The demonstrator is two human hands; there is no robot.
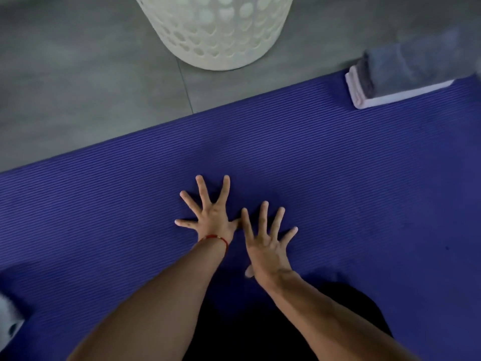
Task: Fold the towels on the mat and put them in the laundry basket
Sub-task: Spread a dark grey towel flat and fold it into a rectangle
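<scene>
A blue ribbed mat (338, 178) fills the lower part of the view. My left hand (210, 212) and my right hand (265, 243) lie side by side over its middle, fingers spread wide, holding nothing. A thin red band circles my left wrist. At the mat's far right corner sits a stack of folded towels: a grey towel (411, 63) on top of a white towel (385, 96). The white perforated laundry basket (216, 32) stands on the floor beyond the mat; its rim and inside are out of view.
Grey tiled floor (91, 87) lies beyond the mat's far edge. A white object (10, 321) shows at the left edge, partly cut off. Dark clothing (250, 334) sits between my forearms at the bottom.
</scene>
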